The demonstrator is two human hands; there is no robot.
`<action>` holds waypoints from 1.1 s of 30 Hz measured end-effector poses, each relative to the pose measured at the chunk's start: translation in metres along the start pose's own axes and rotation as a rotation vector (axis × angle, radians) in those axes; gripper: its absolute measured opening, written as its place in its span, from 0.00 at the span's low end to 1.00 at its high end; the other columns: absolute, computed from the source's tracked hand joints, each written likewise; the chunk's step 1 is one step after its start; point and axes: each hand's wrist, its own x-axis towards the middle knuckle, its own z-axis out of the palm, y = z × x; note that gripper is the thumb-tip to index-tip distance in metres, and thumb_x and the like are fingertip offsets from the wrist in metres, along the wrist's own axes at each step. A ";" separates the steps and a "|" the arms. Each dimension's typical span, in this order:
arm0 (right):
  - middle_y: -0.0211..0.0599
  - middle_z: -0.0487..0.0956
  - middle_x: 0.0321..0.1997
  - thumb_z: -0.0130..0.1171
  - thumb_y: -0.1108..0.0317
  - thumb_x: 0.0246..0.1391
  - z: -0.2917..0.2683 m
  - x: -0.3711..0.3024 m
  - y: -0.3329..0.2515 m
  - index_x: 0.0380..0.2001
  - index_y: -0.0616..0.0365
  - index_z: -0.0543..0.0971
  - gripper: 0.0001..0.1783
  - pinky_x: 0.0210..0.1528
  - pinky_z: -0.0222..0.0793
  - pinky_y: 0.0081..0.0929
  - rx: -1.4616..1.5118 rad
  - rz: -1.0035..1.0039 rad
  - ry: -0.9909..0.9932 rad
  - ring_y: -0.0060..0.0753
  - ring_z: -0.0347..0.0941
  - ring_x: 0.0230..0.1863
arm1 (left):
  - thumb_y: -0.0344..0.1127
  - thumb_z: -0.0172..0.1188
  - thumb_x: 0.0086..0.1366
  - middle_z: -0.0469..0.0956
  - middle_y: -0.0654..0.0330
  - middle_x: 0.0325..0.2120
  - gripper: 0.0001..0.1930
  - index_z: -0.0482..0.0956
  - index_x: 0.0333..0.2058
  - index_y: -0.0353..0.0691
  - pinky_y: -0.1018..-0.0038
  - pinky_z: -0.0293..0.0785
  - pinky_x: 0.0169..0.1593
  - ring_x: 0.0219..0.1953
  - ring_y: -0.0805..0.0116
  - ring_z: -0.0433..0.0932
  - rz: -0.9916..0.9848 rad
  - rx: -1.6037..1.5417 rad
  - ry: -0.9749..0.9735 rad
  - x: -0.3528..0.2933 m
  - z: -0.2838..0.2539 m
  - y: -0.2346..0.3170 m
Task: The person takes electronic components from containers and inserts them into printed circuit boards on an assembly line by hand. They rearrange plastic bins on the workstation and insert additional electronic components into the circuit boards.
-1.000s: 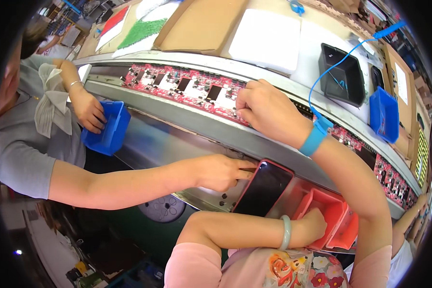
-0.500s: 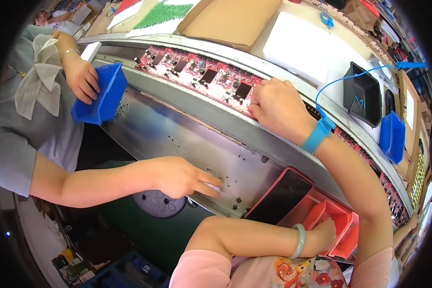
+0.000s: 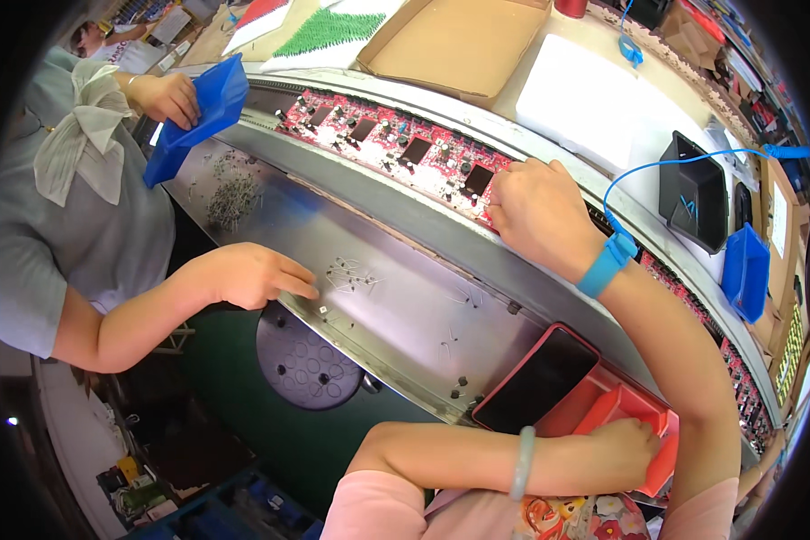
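My right hand (image 3: 542, 207), with a blue wrist strap (image 3: 607, 264), is closed in a pinch at the right part of a red circuit board (image 3: 445, 166). Its fingertips and anything between them are hidden. My left arm wears a pale bangle (image 3: 523, 463) and crosses in front of me. The left hand (image 3: 623, 447) lies over a red parts bin (image 3: 607, 409), its fingers curled; what they hold, if anything, cannot be seen. Next to the bin, a phone (image 3: 538, 378) with a red edge lies on the metal tray (image 3: 396, 315).
At left, a co-worker tilts a blue bin (image 3: 198, 117) with one hand; the other hand (image 3: 252, 274) is over the tray. Loose leaded components (image 3: 234, 198) lie there. Beyond the rail are a cardboard box (image 3: 454, 45), white foam (image 3: 571, 103) and a black bin (image 3: 693, 193). A blue cord (image 3: 666, 160) runs from my strap.
My left hand has shifted right and up in the red bin. My right hand stays at the board. The co-worker's blue bin has risen, and that person's other hand has moved left along the tray.
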 end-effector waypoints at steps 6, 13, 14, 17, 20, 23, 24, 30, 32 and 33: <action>0.46 0.83 0.30 0.64 0.68 0.52 -0.001 0.002 0.005 0.26 0.59 0.84 0.07 0.44 0.70 0.46 -0.014 -0.013 -0.027 0.51 0.79 0.39 | 0.36 0.62 0.52 0.75 0.55 0.33 0.10 0.81 0.27 0.33 0.70 0.75 0.41 0.39 0.60 0.76 -0.107 -0.071 0.343 -0.060 -0.035 -0.008; 0.50 0.82 0.25 0.63 0.69 0.52 -0.011 0.006 0.019 0.25 0.62 0.85 0.07 0.37 0.76 0.47 0.256 0.042 -0.029 0.54 0.81 0.31 | 0.29 0.61 0.55 0.72 0.55 0.38 0.11 0.76 0.38 0.33 0.68 0.76 0.41 0.39 0.58 0.75 -0.306 -0.235 0.416 -0.127 -0.050 -0.014; 0.50 0.82 0.25 0.63 0.69 0.52 -0.013 0.006 0.019 0.25 0.62 0.85 0.07 0.37 0.76 0.47 0.255 0.042 -0.030 0.54 0.81 0.31 | 0.28 0.60 0.56 0.72 0.56 0.39 0.12 0.77 0.40 0.33 0.67 0.76 0.41 0.39 0.58 0.75 -0.341 -0.235 0.455 -0.133 -0.051 -0.013; 0.51 0.82 0.27 0.63 0.68 0.51 -0.013 0.006 0.019 0.26 0.61 0.85 0.08 0.38 0.76 0.46 0.247 0.051 -0.121 0.54 0.81 0.32 | 0.27 0.60 0.58 0.75 0.55 0.40 0.13 0.80 0.43 0.32 0.69 0.77 0.41 0.40 0.58 0.77 -0.386 -0.258 0.510 -0.149 -0.061 -0.011; 0.51 0.82 0.27 0.62 0.68 0.50 -0.008 0.007 0.018 0.24 0.62 0.84 0.08 0.38 0.76 0.47 0.197 0.008 -0.124 0.54 0.80 0.32 | 0.23 0.62 0.57 0.78 0.54 0.39 0.12 0.83 0.41 0.32 0.70 0.77 0.39 0.38 0.58 0.79 -0.442 -0.246 0.602 -0.160 -0.075 -0.015; 0.50 0.82 0.28 0.61 0.70 0.48 -0.003 0.007 0.018 0.23 0.62 0.83 0.07 0.39 0.75 0.49 0.124 -0.041 -0.090 0.55 0.80 0.32 | 0.14 0.63 0.52 0.79 0.53 0.38 0.16 0.84 0.41 0.31 0.69 0.77 0.37 0.35 0.58 0.80 -0.591 -0.094 0.733 -0.170 -0.087 -0.019; 0.48 0.82 0.28 0.61 0.71 0.48 -0.002 0.006 0.016 0.22 0.62 0.82 0.06 0.40 0.74 0.48 0.116 -0.041 -0.073 0.53 0.80 0.34 | 0.14 0.63 0.52 0.79 0.53 0.38 0.16 0.84 0.41 0.31 0.69 0.77 0.37 0.35 0.58 0.80 -0.591 -0.094 0.731 -0.174 -0.091 -0.022; 0.41 0.80 0.28 0.63 0.70 0.49 0.004 0.000 0.009 0.22 0.59 0.83 0.06 0.43 0.70 0.42 -0.026 -0.113 0.059 0.45 0.78 0.40 | 0.15 0.61 0.59 0.82 0.51 0.33 0.10 0.83 0.38 0.34 0.66 0.79 0.39 0.37 0.52 0.83 -0.861 0.428 0.883 -0.206 -0.133 -0.085; 0.40 0.80 0.28 0.63 0.69 0.50 0.004 0.000 0.007 0.22 0.59 0.83 0.06 0.44 0.69 0.40 -0.054 -0.111 0.065 0.44 0.78 0.40 | 0.17 0.60 0.60 0.80 0.52 0.33 0.13 0.80 0.43 0.36 0.59 0.77 0.41 0.37 0.50 0.79 -0.812 0.505 0.869 -0.216 -0.143 -0.122; 0.40 0.80 0.28 0.63 0.70 0.50 0.003 0.000 0.006 0.23 0.59 0.83 0.06 0.43 0.69 0.41 -0.055 -0.108 0.055 0.44 0.78 0.40 | 0.17 0.60 0.60 0.80 0.52 0.33 0.13 0.80 0.43 0.36 0.59 0.77 0.41 0.37 0.50 0.79 -0.814 0.513 0.867 -0.217 -0.149 -0.132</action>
